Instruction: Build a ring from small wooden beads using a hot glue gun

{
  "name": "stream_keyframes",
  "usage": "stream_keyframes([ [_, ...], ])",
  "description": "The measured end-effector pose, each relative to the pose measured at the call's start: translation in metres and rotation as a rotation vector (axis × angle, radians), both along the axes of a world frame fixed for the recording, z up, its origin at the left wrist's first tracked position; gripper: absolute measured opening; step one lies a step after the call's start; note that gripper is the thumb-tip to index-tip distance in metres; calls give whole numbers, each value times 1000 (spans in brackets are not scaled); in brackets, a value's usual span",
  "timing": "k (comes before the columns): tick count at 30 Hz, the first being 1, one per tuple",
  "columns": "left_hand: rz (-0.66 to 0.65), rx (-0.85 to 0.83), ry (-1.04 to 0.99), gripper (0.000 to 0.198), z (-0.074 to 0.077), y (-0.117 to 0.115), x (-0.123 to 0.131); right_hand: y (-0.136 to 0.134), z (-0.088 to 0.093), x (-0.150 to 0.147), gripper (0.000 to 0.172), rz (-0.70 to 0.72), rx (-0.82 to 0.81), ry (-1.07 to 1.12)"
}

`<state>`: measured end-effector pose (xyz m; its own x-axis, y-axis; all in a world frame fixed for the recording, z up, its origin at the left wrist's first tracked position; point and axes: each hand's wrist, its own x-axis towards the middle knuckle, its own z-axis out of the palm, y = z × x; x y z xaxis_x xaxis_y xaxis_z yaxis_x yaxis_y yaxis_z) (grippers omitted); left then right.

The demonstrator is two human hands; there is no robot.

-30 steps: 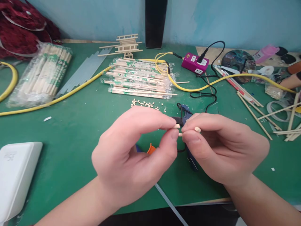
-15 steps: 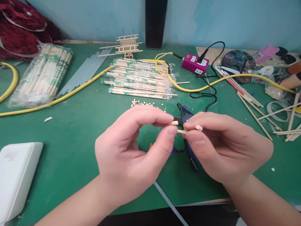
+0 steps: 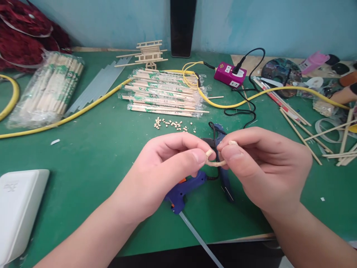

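Between my fingertips is a small curved piece made of short wooden stick bits (image 3: 216, 163); much of it is hidden by the fingers. My left hand (image 3: 164, 167) pinches its left end, where a pale cut tip shows beside the thumb. On the other end, my right hand (image 3: 264, 167) is closed with thumb and forefinger, and another cut tip pokes out above the thumb. Below the hands a blue glue gun (image 3: 189, 188) lies on the green table, a clear glue stick (image 3: 199, 238) coming out of its back. A blue-handled tool (image 3: 226, 182) lies partly behind my right hand.
Tiny cut wooden bits (image 3: 175, 124) lie scattered beyond my hands. Farther back are wrapped chopsticks (image 3: 167, 93), a small stick-built model (image 3: 150, 56) and a purple power socket (image 3: 230, 75). A yellow cable (image 3: 248, 99) crosses the table. Loose sticks (image 3: 299, 136) lie right, a white power bank (image 3: 23, 208) left.
My left fingers have closed in and turned, and the left wrist sits a little lower. More of the curved piece's underside and of the glue gun now shows.
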<state>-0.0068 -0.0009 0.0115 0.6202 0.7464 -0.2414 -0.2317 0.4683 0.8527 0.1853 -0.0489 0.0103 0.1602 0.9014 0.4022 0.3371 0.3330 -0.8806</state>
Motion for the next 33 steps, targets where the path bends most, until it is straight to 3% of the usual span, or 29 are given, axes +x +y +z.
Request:
stream_keyframes([
  [11, -94, -127, -109, 12, -3, 4, 0, -1, 0, -1, 20, 62, -86, 145],
  [22, -112, -86, -109, 22, -1, 4, 2, -2, -2, -1, 17, 105, -127, 243],
  [26, -79, -100, -126, 21, -4, 4, 1, 0, -6, 4, 9, 171, -244, 419],
  [33, -68, -162, -125, 27, -4, 5, 3, 6, -5, 10, 19, 230, -407, 511],
])
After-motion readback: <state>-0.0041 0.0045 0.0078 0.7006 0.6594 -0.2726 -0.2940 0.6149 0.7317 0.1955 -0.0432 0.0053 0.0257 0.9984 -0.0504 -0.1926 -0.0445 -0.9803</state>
